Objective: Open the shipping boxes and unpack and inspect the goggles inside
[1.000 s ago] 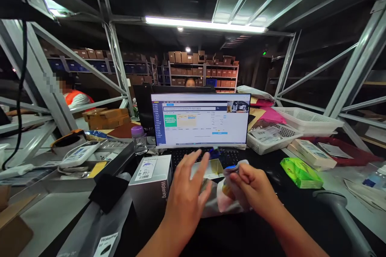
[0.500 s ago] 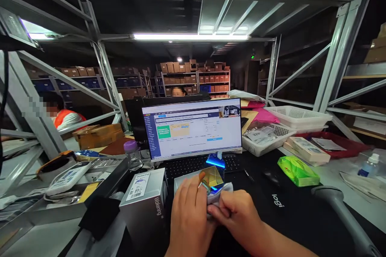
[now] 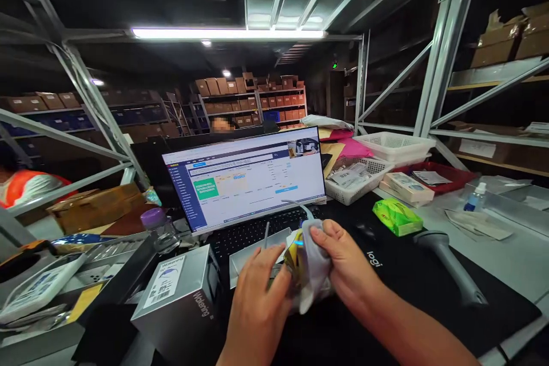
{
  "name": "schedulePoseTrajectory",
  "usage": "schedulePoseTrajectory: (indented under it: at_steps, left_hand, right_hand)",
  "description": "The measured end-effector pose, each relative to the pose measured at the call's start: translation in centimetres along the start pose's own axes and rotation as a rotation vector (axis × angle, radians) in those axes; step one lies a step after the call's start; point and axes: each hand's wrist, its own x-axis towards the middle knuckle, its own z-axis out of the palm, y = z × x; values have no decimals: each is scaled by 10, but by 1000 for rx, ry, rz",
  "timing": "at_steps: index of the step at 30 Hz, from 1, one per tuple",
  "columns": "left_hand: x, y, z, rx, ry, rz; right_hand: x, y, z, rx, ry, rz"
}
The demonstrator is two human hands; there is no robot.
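Observation:
A pair of glasses with a yellow mirrored lens is between my hands, its thin temple arms sticking up. My left hand is closed on the near left side of the frame, thumb and fingers around its edge. My right hand grips a light grey cloth that is folded over the right side of the glasses. Behind my left hand lies a pale grey open box part, partly hidden. To the left stands a grey Wakening box with a glasses label on top.
Ahead are a monitor and a keyboard. On the right lie a green tissue pack, a barcode scanner and white baskets. A purple-capped bottle and a tray of packets are on the left. Co-workers sit beyond.
My view has turned to the right. The glasses have been turned so the temple arms show, and my right hand has moved up and right with the cloth.

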Motion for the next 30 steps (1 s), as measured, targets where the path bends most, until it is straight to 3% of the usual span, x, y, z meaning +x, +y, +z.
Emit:
schedulePoseTrajectory:
  at_steps: [5,7,9,13,16,21,26,30]
  left_hand:
    - [-16,-4,13,184,132,-59]
    - [-20,-7,16,170,159,-80]
    - [-18,-9,16,132,180,-70]
    - [-6,-7,14,44,135,53]
    - [-3,-6,17,39,94,91]
    - [-13,-7,17,108,161,-42]
    - [-14,-1,8,-92,163,-195]
    - [-4,-5,3,-166,105,-207]
  right_hand:
    - [-20,58,17,-198,28,-180]
    - [-24,67,20,-263,17,-236]
    - [-19,58,20,-203,-19,-178]
    - [7,15,13,147,-12,136]
    - [18,4,10,240,34,199]
    - [-5,46,16,24,3,-39]
    - [-27,73,14,-355,10,-397]
    - [-10,46,10,-325,-99,-280]
